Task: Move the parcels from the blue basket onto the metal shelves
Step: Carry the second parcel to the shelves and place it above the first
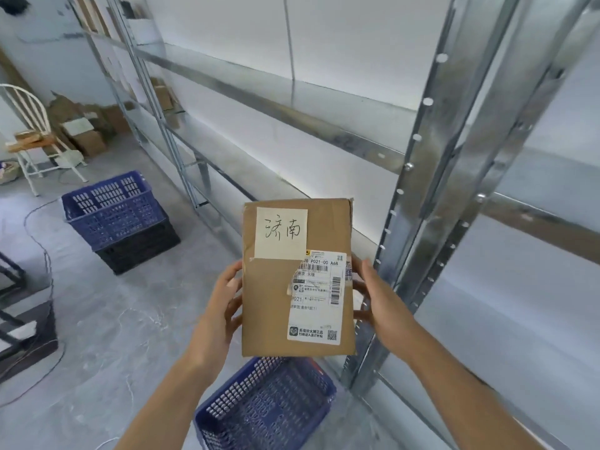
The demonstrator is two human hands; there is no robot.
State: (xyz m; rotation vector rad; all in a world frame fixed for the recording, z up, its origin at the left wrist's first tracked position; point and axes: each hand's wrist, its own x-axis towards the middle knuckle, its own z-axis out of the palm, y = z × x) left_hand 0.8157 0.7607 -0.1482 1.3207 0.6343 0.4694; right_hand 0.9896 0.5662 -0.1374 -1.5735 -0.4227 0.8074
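While parcel sits mid-air, task reads as midway. 2 stacked baskets (113, 216) on floor, far left, contents hidden. Left hand (224, 306) clasps parcel (276, 303) left edge, right hand (376, 300) clasps right edge, fingers curled round it. Blue basket (269, 407) below, looks empty. Shelves (292, 102) ahead mostly bare; parcel not yet shelved.

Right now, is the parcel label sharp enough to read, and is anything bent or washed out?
Head view: the handwritten note on the parcel is sharp, while the shipping label has blurred small print; wide-angle bends the shelf uprights; bright glare washes out the wall behind.
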